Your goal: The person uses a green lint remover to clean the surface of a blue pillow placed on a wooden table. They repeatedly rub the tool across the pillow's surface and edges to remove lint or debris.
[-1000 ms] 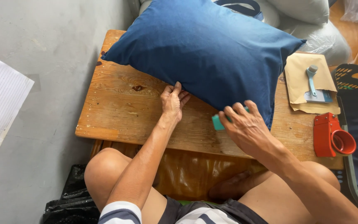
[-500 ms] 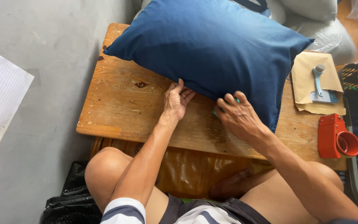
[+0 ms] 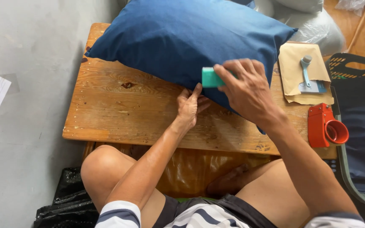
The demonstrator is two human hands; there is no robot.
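The dark blue pillow point(image 3: 182, 42) fills the upper middle of the frame, lying across the far half of the low wooden table point(image 3: 119, 114), its near edge just above the centre. The left hand point(image 3: 189, 105) sits at that near edge in the middle of the frame, fingers pinched together on the fabric seam, while the right hand point(image 3: 246, 90), just to the right and slightly higher, is closed around a small teal block point(image 3: 211, 77) held over the cloth — whether the block touches the pillow is hard to say from this angle. If the left hand's pinch loosens, the seam could slip from it, because the filled pillow pushes back against the fabric; the block, gripped only by the fingertips, could drop onto the table or the lap below. The red tape dispenser point(image 3: 324, 126) stands at the right edge of the table, near enough to the right forearm to be knocked off by a wide sweep. Counted: one pillow, one teal block, one table, one red dispenser, one light blue hand tool point(image 3: 306, 71) lying on tan envelopes point(image 3: 294, 63) at upper right — probably two envelopes, stacked — and one dark crate point(image 3: 355, 67) at the far right.
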